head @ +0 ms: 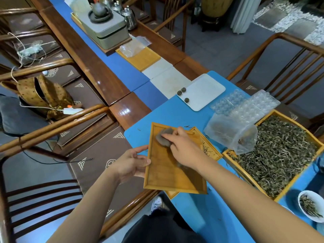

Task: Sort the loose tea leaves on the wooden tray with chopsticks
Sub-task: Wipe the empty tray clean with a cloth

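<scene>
- The person's left hand (130, 163) is gripping the left edge of a shallow rectangular light-wood tray (168, 174), thumb on top of the rim and fingers curled underneath, so it's holding the tray tilted up off the blue table mat (175, 109).
- The right hand (182, 146) is pressing a small crumpled grey-brown cloth (162, 136) against the inside of that tray near its far left corner, with the fingers bent over the cloth and pinning it down.
- That tray is looking pretty much bare inside, just wood grain showing.
- A second light-wood tray (209, 148) is lying under and just behind it, with a thin scatter of loose tea leaves (206, 149) showing on the strip that's sticking out to the right.
- The big pile of loose dried green-grey tea leaves (277, 155) is sitting in a large yellow-rimmed wooden box tray (249, 178) off to the right, well apart from both hands.
- A clear plastic bag (231, 134) is leaning over that box's near-left corner, and clear plastic blister moulds (249, 106) are lying just behind it.
- Farther back a white rectangular plate (205, 92) is carrying three small dark tea balls (183, 93).
- A white bowl (310, 206) with some leaves in it is sitting at the bottom right.
- Can't spot any chopsticks in either hand.
</scene>
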